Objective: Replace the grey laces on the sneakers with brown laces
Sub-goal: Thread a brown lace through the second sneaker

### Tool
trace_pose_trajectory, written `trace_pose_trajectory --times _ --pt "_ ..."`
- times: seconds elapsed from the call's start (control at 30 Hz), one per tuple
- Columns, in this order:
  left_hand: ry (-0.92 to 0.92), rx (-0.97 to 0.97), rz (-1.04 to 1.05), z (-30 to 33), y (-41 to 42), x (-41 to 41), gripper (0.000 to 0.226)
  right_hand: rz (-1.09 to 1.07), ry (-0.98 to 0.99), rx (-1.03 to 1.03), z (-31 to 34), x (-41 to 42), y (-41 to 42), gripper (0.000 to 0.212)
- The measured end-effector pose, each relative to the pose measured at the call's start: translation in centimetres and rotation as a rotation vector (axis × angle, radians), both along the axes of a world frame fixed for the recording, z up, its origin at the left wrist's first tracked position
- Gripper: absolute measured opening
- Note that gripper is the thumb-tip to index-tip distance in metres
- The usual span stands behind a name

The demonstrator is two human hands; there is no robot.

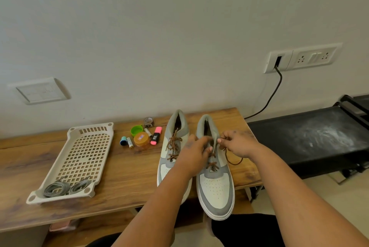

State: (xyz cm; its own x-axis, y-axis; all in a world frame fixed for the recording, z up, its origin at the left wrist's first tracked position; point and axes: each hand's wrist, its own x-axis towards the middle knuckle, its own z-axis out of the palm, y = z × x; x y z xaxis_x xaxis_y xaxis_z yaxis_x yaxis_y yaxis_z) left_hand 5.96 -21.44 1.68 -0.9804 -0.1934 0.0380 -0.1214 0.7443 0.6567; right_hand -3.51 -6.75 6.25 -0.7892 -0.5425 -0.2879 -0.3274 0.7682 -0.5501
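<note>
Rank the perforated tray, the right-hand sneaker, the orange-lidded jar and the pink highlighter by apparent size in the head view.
1. perforated tray
2. right-hand sneaker, nearer the camera, so less certain
3. orange-lidded jar
4. pink highlighter

Two sneakers (199,166) stand side by side on the table (119,182), toes over its near edge. Left of them lies a perforated tray (79,158) holding coiled laces (65,187) at its near end. Between tray and sneakers, small items cluster around a jar (141,140).
</note>
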Motion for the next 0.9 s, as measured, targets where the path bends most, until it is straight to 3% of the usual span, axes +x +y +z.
trace_pose_trajectory --times 0.13,0.27,0.53,0.6,0.73,0.8,0.9 --pt "0.037 -0.099 -0.045 -0.7 0.0 0.1 0.030 0.023 0.051 0.035 0.0 0.2 0.0 0.026" --pt "0.087 -0.129 -0.098 -0.7 -0.8 -0.1 0.025 -0.040 -0.032 -0.078 -0.3 0.5 0.4 0.024" --pt "0.035 -0.161 -0.125 -1.0 -1.4 -0.3 0.028 -0.257 -0.487 -0.463 -1.2 0.6 1.3 0.019" --pt "0.045 -0.095 -0.108 -0.9 -1.4 -0.1 0.027 -0.249 -0.460 -0.438 -1.1 0.5 1.2 0.020" --pt "0.084 0.029 0.056 -0.7 -1.1 1.0 0.034 -0.094 -0.219 -0.199 -0.4 0.6 0.9 0.026" --pt "0.090 0.023 0.121 -0.5 -0.8 1.3 0.034 -0.068 -0.151 -0.134 -0.5 0.7 0.9 0.022" --pt "-0.042 -0.082 0.142 0.0 0.0 1.3 0.014 -0.062 -0.131 -0.091 -0.8 0.6 1.2 0.019"
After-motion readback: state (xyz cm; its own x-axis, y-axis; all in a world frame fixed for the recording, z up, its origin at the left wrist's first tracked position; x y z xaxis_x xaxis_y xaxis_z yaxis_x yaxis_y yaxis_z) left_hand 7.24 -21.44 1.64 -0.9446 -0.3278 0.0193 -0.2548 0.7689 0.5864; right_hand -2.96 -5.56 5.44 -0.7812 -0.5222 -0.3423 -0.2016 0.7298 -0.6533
